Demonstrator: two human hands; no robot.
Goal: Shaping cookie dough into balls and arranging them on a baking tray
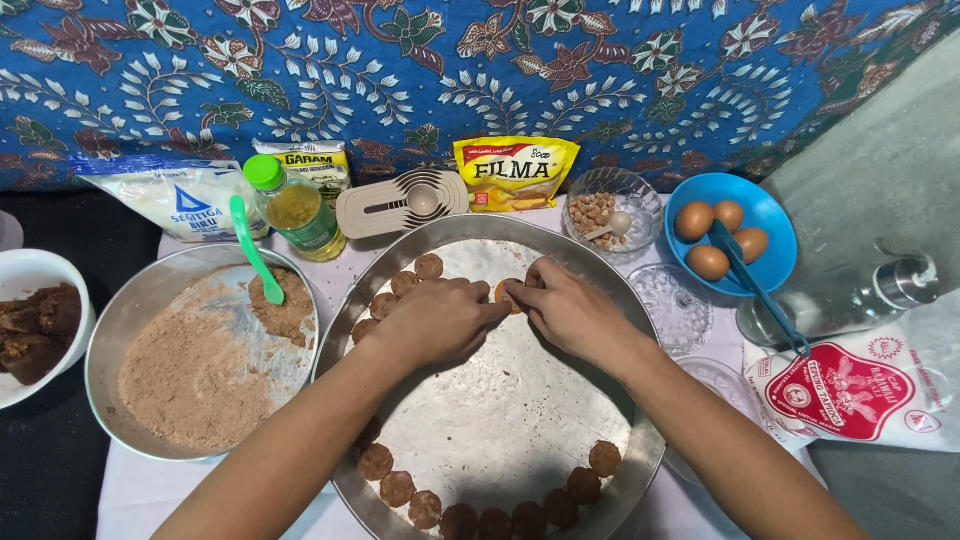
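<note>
We see our hands over a large round metal tray [500, 420], its brushed silver surface dull and lightly smeared. The small brown dough discs [398, 488] on it look rough and crumbly. Beside it, a round metal bowl [120, 320] holds matt, powdery brown dough mix [190, 380], with a glossy green plastic spatula [252, 250] in it. The blue plastic bowl [775, 262] shines smoothly around matt brown eggs [708, 262]. The patterned blue cloth [480, 70] behind looks soft and matt.
</note>
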